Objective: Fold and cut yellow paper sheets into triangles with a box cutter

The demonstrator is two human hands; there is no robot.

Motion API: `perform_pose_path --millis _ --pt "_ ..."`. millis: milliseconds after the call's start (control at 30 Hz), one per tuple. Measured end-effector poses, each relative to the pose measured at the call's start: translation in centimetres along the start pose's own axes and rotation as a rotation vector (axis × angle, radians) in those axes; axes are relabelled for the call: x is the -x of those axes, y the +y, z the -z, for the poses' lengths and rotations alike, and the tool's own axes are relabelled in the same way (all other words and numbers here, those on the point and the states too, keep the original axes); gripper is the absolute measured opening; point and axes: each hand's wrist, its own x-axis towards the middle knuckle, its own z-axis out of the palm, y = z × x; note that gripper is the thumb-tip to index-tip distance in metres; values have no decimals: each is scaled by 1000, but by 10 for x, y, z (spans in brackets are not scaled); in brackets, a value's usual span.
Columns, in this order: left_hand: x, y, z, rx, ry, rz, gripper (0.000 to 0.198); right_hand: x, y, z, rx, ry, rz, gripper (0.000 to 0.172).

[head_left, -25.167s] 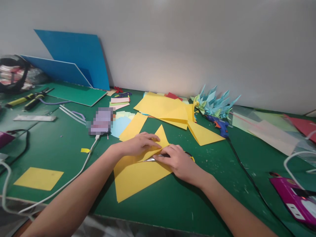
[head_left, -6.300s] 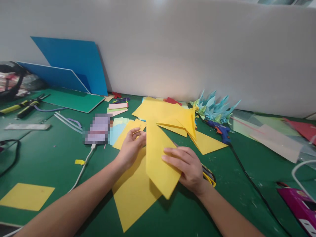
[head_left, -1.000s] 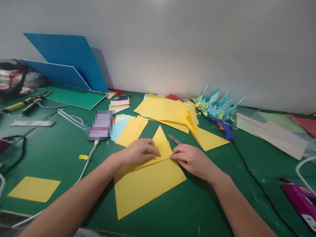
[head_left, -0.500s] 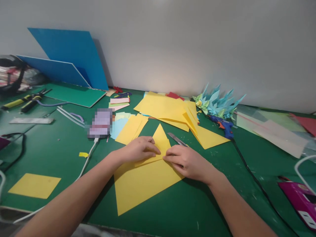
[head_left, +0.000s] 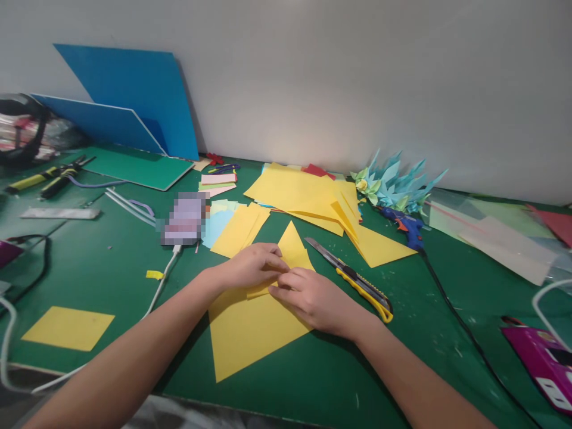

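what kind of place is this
Most likely a paper-craft workbench: a green table strewn with yellow paper sheets, a utility knife and a blue glue gun, with folded paper figures by the wall.

No legible text, brand, number or sign is present. The device point(head_left: 183, 219), at 9 o'clock from the utility knife point(head_left: 353, 280), is pixelated. The yellow sheet point(head_left: 250, 328) is unprinted. The markings on the magenta box point(head_left: 536, 363), at 4 o'clock, are too small to read.
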Motion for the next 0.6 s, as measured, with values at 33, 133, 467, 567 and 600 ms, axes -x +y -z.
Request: perform_pose_path --millis 33,133,467,567,600 --pt "0 0 0 -1 6 -8 19 -2 -2 -1 7 -6 1 28" --pt "0 -1 -1 -1 15 -40 20 -7 -7 -3 14 -7 -12 27" --pt "0 -7 0 -18 51 -165 24 -10 -10 -10 12 27 -1 27" --pt "1 -6 1 -42 66 -187 24 -11 -10 -10 -3 65 21 26" --pt "1 -6 1 -47 70 -196 24 -11 -10 -10 -6 73 25 26"
